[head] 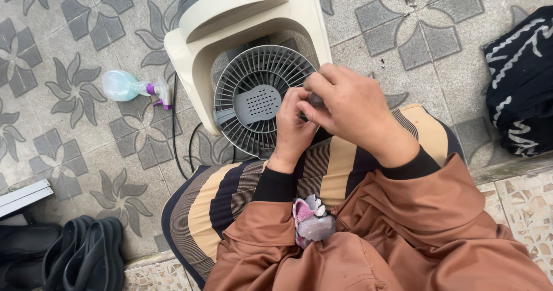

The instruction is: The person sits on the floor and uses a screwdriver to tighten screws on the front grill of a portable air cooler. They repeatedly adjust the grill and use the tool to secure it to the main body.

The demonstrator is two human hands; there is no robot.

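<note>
Both hands, left hand [292, 125] and right hand [347, 108], pinched together on a small dark part [316, 100] at the round grey plastic fan grille [253, 98], cream fan housing [242, 20] behind.

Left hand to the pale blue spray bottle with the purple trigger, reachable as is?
Probably yes, at a stretch. The left hand rests on the grey round fan grille; the pale blue spray bottle lies on patterned floor tiles further left, beyond the cream fan housing, which it would have to cross.

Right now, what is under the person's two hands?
Under the left hand and right hand lies the grey round fan grille, with striped cloth below the wrists. The grille's right edge and whatever the fingers pinch are covered.
</note>
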